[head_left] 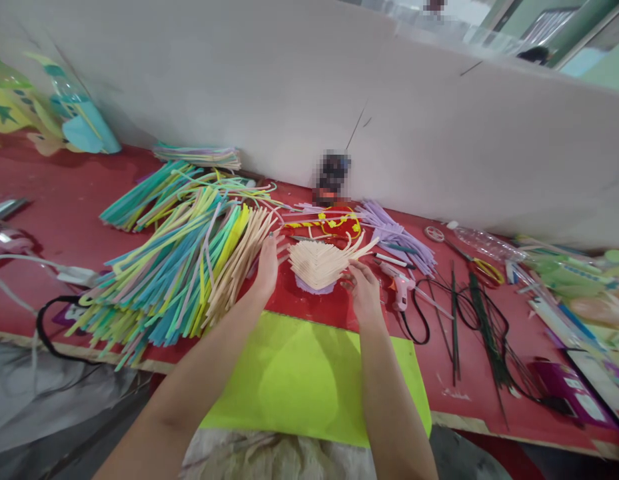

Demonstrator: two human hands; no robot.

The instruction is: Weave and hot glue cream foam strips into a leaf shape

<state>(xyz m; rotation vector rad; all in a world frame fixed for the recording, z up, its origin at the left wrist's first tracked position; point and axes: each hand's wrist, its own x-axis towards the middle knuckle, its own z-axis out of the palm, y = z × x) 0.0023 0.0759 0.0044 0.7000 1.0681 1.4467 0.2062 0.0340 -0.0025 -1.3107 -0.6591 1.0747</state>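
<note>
A leaf-shaped piece of cream pipe cleaners (314, 261), laid in slanting rows, rests on the red table in front of me. Loose cream ends stick out at its upper right, and a lilac layer (315, 288) shows under its lower edge. My left hand (269, 263) is just left of the piece, fingers stretched and apart, beside a bundle of beige pipe cleaners (242, 257). At the right edge is my right hand (364, 287), with loosely bent, separated fingers near or touching the cream strips. No firm hold shows.
Mixed-colour pipe cleaners (164, 267) are heaped at left, lilac ones (396, 233) behind right. A pink glue gun (400, 290), its black cord, green stems (484, 327) and scissors (486, 270) lie right. A yellow-green sheet (309, 380) covers the front edge; a wall (239, 87) stands behind.
</note>
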